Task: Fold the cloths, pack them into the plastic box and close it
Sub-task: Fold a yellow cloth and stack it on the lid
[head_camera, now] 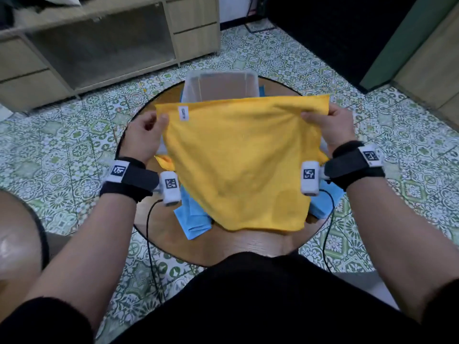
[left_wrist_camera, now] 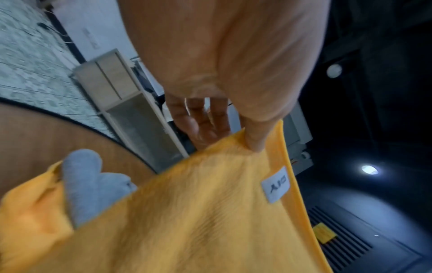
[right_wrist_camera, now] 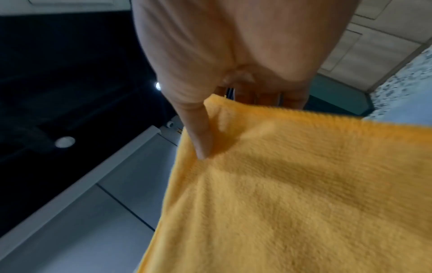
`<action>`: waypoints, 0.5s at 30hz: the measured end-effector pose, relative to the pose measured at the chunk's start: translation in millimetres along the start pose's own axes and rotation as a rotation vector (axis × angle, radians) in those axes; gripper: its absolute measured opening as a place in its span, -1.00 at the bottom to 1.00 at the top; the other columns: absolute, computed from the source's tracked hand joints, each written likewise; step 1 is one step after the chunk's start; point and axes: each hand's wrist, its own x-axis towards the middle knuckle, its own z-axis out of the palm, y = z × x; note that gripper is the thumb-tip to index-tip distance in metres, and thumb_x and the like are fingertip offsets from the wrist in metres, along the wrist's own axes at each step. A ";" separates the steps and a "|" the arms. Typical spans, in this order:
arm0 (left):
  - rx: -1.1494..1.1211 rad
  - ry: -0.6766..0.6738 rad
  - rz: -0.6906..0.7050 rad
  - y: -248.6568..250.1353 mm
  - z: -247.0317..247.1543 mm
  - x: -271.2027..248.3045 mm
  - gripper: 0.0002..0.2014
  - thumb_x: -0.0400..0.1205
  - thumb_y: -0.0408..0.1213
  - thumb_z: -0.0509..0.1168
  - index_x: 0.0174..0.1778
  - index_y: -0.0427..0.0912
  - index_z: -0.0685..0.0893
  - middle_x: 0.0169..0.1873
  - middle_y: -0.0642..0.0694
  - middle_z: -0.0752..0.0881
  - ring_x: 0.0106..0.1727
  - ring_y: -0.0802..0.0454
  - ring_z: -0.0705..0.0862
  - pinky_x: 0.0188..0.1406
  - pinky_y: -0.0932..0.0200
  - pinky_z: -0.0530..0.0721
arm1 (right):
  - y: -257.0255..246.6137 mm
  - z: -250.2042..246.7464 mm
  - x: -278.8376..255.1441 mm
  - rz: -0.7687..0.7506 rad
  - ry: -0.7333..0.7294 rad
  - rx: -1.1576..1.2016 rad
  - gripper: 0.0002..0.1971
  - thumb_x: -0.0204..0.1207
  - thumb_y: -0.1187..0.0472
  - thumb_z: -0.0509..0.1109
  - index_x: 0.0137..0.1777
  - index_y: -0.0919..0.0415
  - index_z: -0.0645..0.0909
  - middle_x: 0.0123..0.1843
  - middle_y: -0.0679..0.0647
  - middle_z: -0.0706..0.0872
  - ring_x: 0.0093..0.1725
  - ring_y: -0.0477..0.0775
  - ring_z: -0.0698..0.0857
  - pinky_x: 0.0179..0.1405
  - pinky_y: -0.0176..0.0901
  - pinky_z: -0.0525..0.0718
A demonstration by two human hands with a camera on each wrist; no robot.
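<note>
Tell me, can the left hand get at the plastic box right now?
Probably not as things stand: the left hand pinches a top corner of the yellow cloth, which hangs spread in front of the plastic box. Its fingers would have to let go first.

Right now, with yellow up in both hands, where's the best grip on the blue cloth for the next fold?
Likely the blue cloth's near-left corner, coming from the person's side with the left hand. That corner lies exposed on the round table, while the yellow cloth, which the right hand also holds, hides the middle. A pinch grip there probably peels it free.
</note>
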 end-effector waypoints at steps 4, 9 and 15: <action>0.113 0.008 -0.085 -35.0 8.0 -9.3 -0.76 0.60 0.06 0.35 -0.10 -0.05 0.74 -0.41 0.08 0.53 -0.32 0.10 0.47 -0.29 0.17 0.41 | 32.5 3.9 1.5 0.037 0.042 -0.110 -0.85 0.30 0.28 0.64 -0.26 0.03 0.75 -0.23 0.03 0.79 -0.24 -0.01 0.74 -0.12 -0.08 0.76; -0.008 -0.129 -0.339 -65.6 17.9 -52.7 -0.86 0.64 -0.50 0.30 -0.03 -0.24 0.74 -0.54 0.13 0.60 -0.52 0.30 0.49 -0.41 0.42 0.47 | 93.6 0.0 -20.1 0.166 0.042 -0.349 -0.90 0.28 0.28 0.49 -0.35 0.29 0.64 -0.31 0.31 0.62 -0.19 0.24 0.58 -0.34 -0.21 0.47; 0.224 -0.695 -0.692 -104.3 29.1 -105.8 -0.78 0.68 -0.40 0.23 -0.07 -0.09 0.78 -0.06 -0.07 0.71 -0.06 0.08 0.62 -0.20 0.32 0.50 | 168.8 -10.0 -54.5 0.368 -0.400 -0.724 -0.69 0.44 0.42 0.38 0.05 0.06 0.78 -0.27 0.10 0.67 -0.27 0.07 0.59 -0.34 -0.13 0.49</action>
